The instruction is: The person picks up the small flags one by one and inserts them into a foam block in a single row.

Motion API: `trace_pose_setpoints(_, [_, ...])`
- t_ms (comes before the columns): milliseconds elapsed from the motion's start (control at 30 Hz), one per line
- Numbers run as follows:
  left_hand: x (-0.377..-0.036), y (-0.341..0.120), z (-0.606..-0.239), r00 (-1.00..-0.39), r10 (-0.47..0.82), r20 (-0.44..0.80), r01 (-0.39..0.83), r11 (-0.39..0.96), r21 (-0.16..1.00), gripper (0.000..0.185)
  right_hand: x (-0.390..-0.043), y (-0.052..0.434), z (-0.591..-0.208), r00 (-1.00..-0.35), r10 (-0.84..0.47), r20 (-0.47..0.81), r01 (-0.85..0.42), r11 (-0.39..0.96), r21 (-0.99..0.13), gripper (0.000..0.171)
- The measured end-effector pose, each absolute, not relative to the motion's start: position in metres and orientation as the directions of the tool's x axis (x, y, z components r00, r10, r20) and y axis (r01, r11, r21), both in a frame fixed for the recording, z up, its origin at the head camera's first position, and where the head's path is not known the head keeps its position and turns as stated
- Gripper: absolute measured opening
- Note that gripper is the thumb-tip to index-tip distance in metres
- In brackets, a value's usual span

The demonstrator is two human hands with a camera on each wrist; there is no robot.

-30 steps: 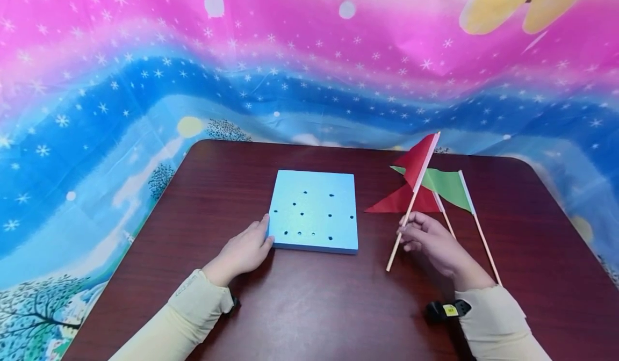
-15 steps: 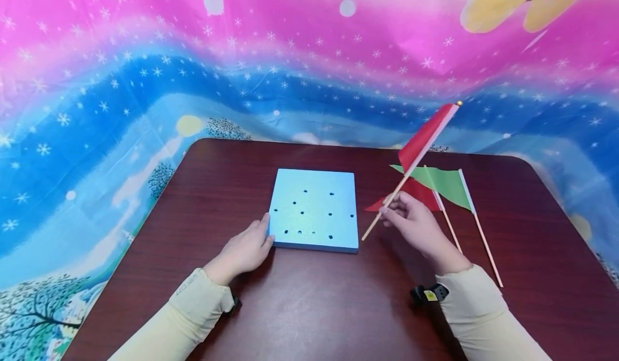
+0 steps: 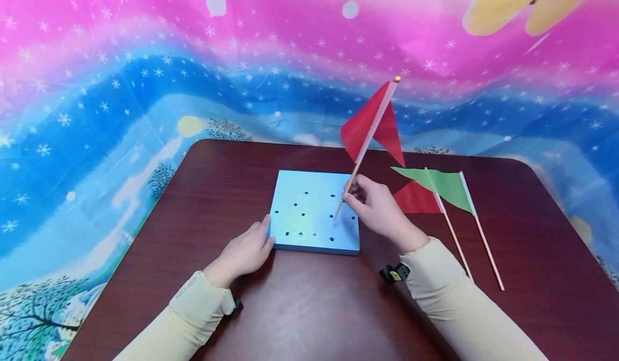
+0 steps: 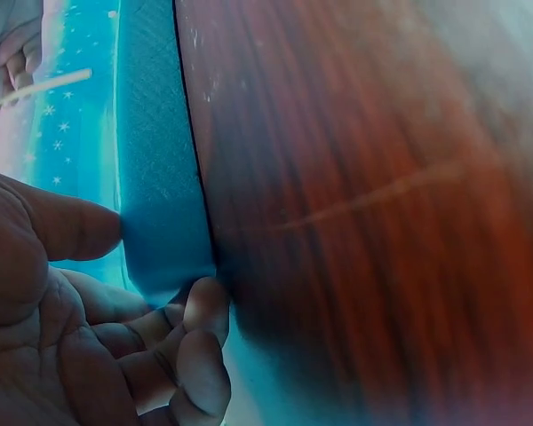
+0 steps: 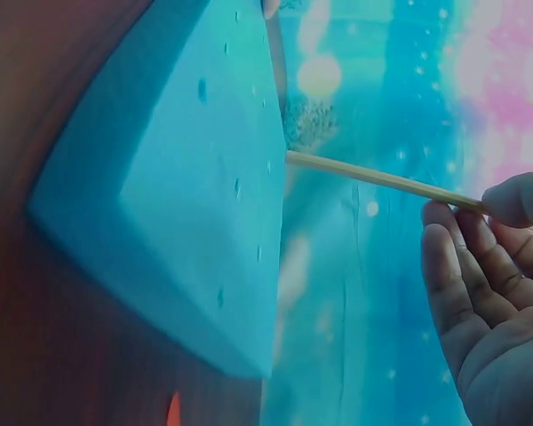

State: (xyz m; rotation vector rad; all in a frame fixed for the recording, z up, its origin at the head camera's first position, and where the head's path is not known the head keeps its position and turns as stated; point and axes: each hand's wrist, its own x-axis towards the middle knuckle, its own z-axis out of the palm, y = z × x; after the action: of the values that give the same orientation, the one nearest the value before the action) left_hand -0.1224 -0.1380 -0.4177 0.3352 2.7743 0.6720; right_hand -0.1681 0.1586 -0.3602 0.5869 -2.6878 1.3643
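A light-blue square board [image 3: 316, 189] with several small holes lies on the table. At its near left corner, my left hand [image 3: 244, 249] holds it, thumb and curled fingertips against its sides in the left wrist view. Between thumb and fingertips, my right hand [image 3: 377, 205] pinches the wooden stick of a red triangular flag [image 3: 365, 127]. The flag leans up and to the right, its gold knob on top. The stick's lower tip [image 5: 295, 160] is over the board's right half, close to a hole; whether it touches I cannot tell.
Right of my right hand, a green flag [image 3: 447, 186] lies partly over another red flag [image 3: 419, 199], their sticks pointing toward me. The dark red-brown table [image 3: 217, 173] ends at a colourful patterned cloth [image 3: 271, 92] behind.
My right hand has carried the red flag leftward, from beside the lying flags to over the board. Its stick has turned and its cloth has swung open. The left hand stays in place.
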Motion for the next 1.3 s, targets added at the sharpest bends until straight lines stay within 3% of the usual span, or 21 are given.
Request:
trace_pose_setpoints(433, [-0.123, -0.138, -0.419, -0.939, 0.285, -0.192, 0.167, 0.868, 0.468, 0.062, -0.188, 0.118, -0.357, -0.878, -0.377, 0.295, -0.467, 0.541, -0.700, 0.013])
trace_pose_setpoints(1300, [-0.129, -0.141, -0.424, -0.940, 0.285, -0.185, 0.183, 0.883, 0.432, 0.063, -0.211, 0.047, -0.375, -0.862, -0.445, 0.243, -0.474, 0.540, -0.695, 0.014])
